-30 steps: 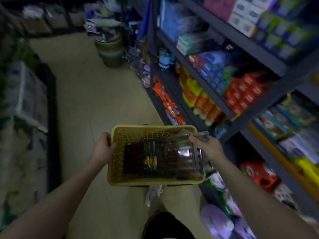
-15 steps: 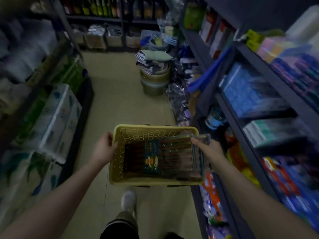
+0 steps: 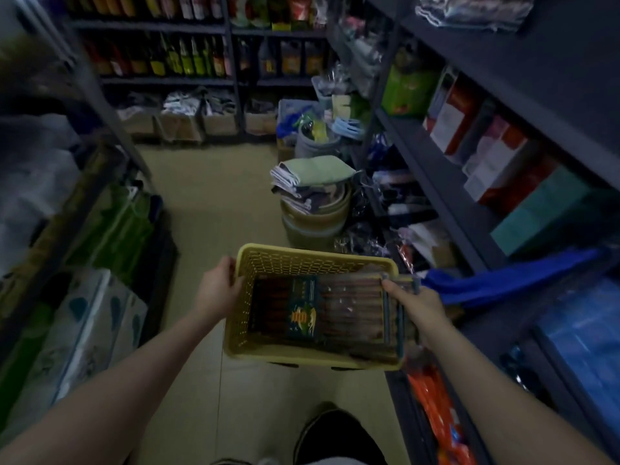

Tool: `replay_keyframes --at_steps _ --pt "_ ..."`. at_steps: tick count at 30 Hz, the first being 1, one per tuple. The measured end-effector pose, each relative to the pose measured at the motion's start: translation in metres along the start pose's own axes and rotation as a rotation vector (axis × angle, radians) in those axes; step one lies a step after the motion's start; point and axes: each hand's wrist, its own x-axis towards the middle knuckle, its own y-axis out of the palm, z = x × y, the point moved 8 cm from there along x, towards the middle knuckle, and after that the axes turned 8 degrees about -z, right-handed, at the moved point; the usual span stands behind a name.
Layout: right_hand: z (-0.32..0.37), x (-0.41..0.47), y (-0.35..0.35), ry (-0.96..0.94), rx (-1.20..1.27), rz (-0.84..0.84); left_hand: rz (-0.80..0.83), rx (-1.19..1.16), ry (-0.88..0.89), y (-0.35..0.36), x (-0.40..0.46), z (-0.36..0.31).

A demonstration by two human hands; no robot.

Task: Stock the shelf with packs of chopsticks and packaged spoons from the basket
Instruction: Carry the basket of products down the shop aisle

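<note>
I carry a yellow plastic basket (image 3: 302,260) in front of me at waist height. My left hand (image 3: 218,288) grips its left rim. My right hand (image 3: 414,302) grips the right rim together with the edge of the clear packs that stick out there. Inside lie packs of dark chopsticks (image 3: 349,313) with a dark green label (image 3: 302,317) on top. I cannot make out packaged spoons in the basket. The dark metal shelf (image 3: 432,182) runs along my right side.
A narrow tiled aisle (image 3: 208,196) leads ahead. Stacked tubs topped with folded cloths (image 3: 313,196) stand on the floor just ahead on the right. Wrapped tissue packs (image 3: 87,317) line the left. Bottles fill the far shelf (image 3: 188,58). A blue cloth (image 3: 503,283) hangs off the right shelf.
My view has lifted and I have walked forward along the aisle; the tubs with cloths are now nearer. Both hands keep the same hold on the basket.
</note>
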Motion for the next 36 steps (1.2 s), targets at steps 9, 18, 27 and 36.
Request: replay_keyframes --at_steps 9,18,27,36 --pt "0.103 0.226 0.072 0.051 0.04 0.027 0.026 0.013 -0.008 0.051 0.233 -0.064" --pt "0.238 0.391 0.13 0.07 0.12 0.031 -0.005 -0.048 -0.009 0.068 0.449 -0.138" --pt "0.228 0.538 0.2 0.26 0.231 -0.194 0.274 0.09 0.195 0.161 0.694 -0.189" --pt "0.271 0.553 0.245 0.487 0.541 -0.61 0.637 0.288 0.612 0.279 0.84 -0.307"
